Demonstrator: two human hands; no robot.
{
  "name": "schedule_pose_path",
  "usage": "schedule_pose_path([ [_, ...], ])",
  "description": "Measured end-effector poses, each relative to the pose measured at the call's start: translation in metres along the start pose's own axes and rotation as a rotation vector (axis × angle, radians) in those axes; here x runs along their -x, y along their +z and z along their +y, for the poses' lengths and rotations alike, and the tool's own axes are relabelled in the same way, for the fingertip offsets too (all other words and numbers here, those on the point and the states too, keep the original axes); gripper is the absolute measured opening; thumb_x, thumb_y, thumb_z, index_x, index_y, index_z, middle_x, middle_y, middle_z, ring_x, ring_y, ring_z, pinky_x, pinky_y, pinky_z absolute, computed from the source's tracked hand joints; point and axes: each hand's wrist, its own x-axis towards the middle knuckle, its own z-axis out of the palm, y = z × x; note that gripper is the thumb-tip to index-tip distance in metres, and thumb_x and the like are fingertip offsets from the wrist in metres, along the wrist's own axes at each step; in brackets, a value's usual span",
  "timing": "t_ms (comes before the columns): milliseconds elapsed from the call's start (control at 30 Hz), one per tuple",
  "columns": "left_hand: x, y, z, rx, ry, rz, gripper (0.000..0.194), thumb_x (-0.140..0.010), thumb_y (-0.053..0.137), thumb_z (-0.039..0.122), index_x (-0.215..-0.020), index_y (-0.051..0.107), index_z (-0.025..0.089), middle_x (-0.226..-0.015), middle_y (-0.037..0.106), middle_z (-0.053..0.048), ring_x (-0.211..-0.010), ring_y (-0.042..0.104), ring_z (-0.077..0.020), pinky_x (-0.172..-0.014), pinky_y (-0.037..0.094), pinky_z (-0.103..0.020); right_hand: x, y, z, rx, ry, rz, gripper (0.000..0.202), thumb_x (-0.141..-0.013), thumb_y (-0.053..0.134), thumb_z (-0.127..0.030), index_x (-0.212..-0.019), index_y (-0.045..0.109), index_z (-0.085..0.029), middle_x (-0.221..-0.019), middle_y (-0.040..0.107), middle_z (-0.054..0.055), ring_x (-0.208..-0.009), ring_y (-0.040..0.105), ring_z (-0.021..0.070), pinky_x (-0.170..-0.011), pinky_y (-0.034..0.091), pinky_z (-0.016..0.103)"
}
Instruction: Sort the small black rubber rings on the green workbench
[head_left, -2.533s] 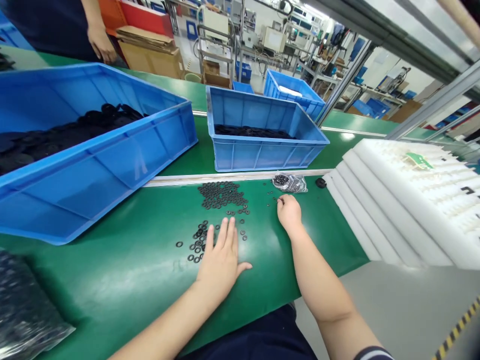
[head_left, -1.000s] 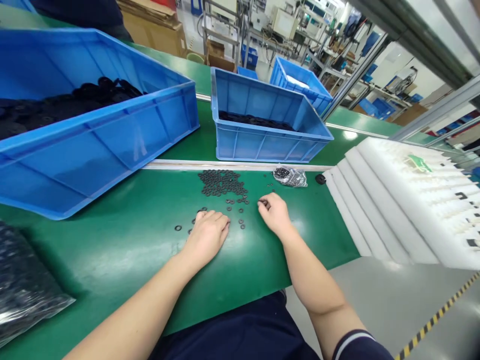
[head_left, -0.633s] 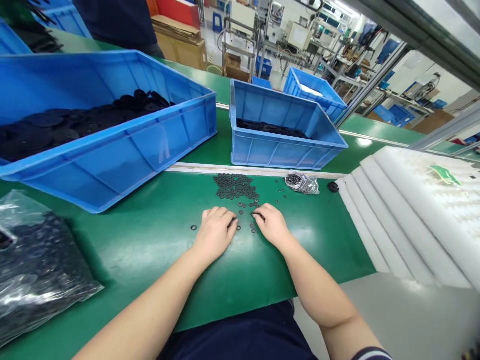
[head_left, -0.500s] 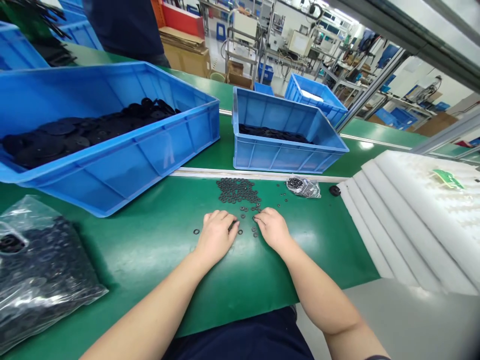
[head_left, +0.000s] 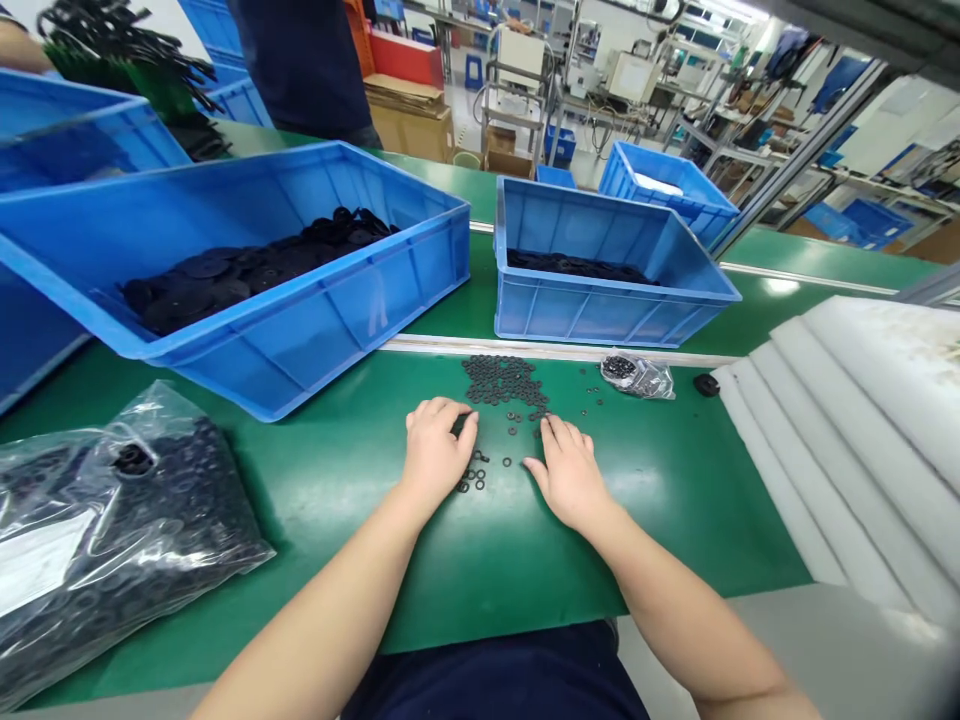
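Thick white foam sheets stacked at right; person in navy clothing in background, brown cardboard box nearby, small blue plastic stool farther back.

Small black rings lie flat on the green tabletop, most packed side by side in a dense patch. Several more sit loosely around its near edge. A looser cluster of thin, open-centred rings lies nearer the camera, some overlapping, with one ring apart to its right.
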Motion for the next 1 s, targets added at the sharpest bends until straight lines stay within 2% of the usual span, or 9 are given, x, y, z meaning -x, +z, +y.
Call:
schedule_pose_path([
  [133, -0.005, 0.003, -0.01, 0.073, -0.091, 0.08, 0.019, -0.088, 0.056, 0.034, -0.09, 0.068, 0.02, -0.098, 0.068, -0.009, -0.099, 0.06, -0.0274, -0.09, 0.044, -0.044, -0.004, 0.006, -0.002, 0.006, 0.025, -0.013, 0.078, -0.097, 0.049, -0.053, -0.153, 0.029, -0.003, -0.162, 0.017, 0.025, -0.151, 0.013, 0.0364, -0.117, 0.021, 0.057],
  [267, -0.007, 0.005, -0.017, 0.123, -0.153, 0.139, 0.023, -0.086, 0.059, 0.037, -0.1, 0.066, 0.02, -0.116, 0.065, -0.012, -0.114, 0.056, -0.03, -0.099, 0.042, -0.049, -0.021, 0.013, -0.005, 0.005, 0.029, -0.052, 0.093, -0.093, 0.051, -0.062, -0.156, 0.018, -0.003, -0.164, 0.004, 0.025, -0.152, -0.004, 0.0367, -0.12, 0.009, 0.06],
  [400, -0.01, 0.009, -0.025, 0.177, -0.241, 0.178, 0.025, -0.084, 0.06, 0.035, -0.104, 0.065, 0.02, -0.123, 0.062, -0.013, -0.118, 0.055, -0.0301, -0.103, 0.04, -0.05, -0.029, 0.015, -0.005, -0.002, -0.017, -0.021, 0.095, -0.093, 0.05, -0.059, -0.158, 0.006, -0.005, -0.164, -0.005, 0.024, -0.151, -0.011, 0.0371, -0.119, 0.006, 0.062],
  [567, -0.016, 0.013, -0.037, 0.248, -0.304, 0.253, 0.023, -0.084, 0.06, 0.035, -0.1, 0.066, 0.019, -0.116, 0.065, -0.012, -0.115, 0.057, -0.0275, -0.103, 0.042, -0.046, -0.008, 0.014, 0.0, -0.004, -0.123, 0.003, 0.093, -0.097, 0.046, -0.049, -0.157, -0.015, -0.01, -0.164, -0.008, 0.022, -0.152, -0.008, 0.036, -0.119, 0.011, 0.064],
  [633, -0.018, 0.014, -0.04, 0.281, -0.314, 0.279, 0.022, -0.085, 0.059, 0.035, -0.099, 0.066, 0.019, -0.113, 0.066, -0.011, -0.113, 0.059, -0.0263, -0.102, 0.043, -0.045, -0.002, 0.016, 0.001, 0.012, -0.11, 0.008, 0.091, -0.098, 0.044, -0.047, -0.157, -0.015, -0.01, -0.164, -0.008, 0.022, -0.152, -0.007, 0.0363, -0.119, 0.012, 0.063],
  [733, -0.019, 0.015, -0.039, 0.313, -0.332, 0.285, 0.021, -0.086, 0.058, 0.036, -0.097, 0.066, 0.019, -0.111, 0.067, -0.01, -0.112, 0.06, -0.0256, -0.102, 0.043, -0.044, -0.007, 0.019, -0.001, 0.026, -0.04, -0.009, 0.084, -0.101, 0.039, -0.048, -0.158, -0.007, -0.009, -0.164, -0.003, 0.023, -0.152, -0.005, 0.0356, -0.12, 0.013, 0.061],
  [833, -0.02, 0.015, -0.039, 0.324, -0.332, 0.286, 0.02, -0.087, 0.057, 0.036, -0.095, 0.067, 0.02, -0.11, 0.068, -0.01, -0.111, 0.061, -0.0248, -0.101, 0.043, -0.043, -0.028, 0.023, -0.003, 0.018, 0.015, -0.028, 0.079, -0.101, 0.037, -0.052, -0.159, 0.006, -0.008, -0.164, 0.0, 0.023, -0.152, -0.005, 0.0356, -0.12, 0.012, 0.06],
  [1000, -0.02, 0.016, -0.039, 0.335, -0.293, 0.289, 0.02, -0.087, 0.057, 0.036, -0.093, 0.067, 0.019, -0.109, 0.068, -0.01, -0.109, 0.062, -0.0247, -0.101, 0.044, -0.043, -0.076, 0.028, -0.004, -0.031, 0.078, 0.007, 0.079, -0.099, 0.036, -0.059, -0.158, 0.017, -0.01, -0.165, 0.005, 0.021, -0.152, -0.002, 0.0363, -0.121, 0.009, 0.059],
])
